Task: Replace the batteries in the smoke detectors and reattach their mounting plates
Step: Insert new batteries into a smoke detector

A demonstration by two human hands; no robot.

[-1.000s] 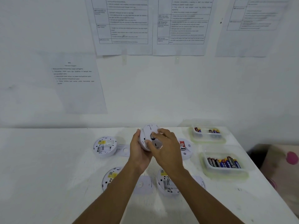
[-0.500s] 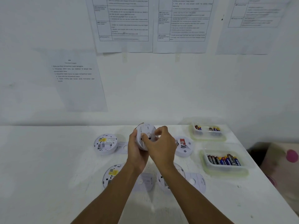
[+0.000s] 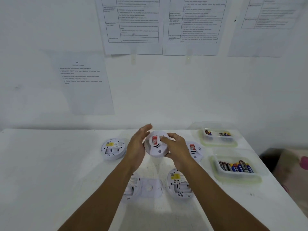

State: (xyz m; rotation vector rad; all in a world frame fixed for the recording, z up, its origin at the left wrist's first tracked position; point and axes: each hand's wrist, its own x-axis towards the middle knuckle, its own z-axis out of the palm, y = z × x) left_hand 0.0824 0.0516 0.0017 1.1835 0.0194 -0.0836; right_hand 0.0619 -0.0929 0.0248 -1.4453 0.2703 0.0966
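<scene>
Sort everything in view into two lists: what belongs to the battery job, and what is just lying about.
Job:
held detector, gripped by right hand, left hand beside it
far-left detector, face-up detector, near-left detector, near-right detector
mounting plate
near battery tub, far battery tub

Lying about:
wall sheets
pink-spotted object

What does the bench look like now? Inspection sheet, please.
Surface: white table.
Job's things: held smoke detector label-up; second detector label-up on table; back-up with bays exposed: far-left detector, near-left detector, near-right detector; loose mounting plate; near battery tub, far battery tub.
Clutter: nothing seen.
Grippers: right hand grips held smoke detector; left hand straight-fingered beside it.
Cables: nothing seen.
Surroundings: printed sheets on wall.
</scene>
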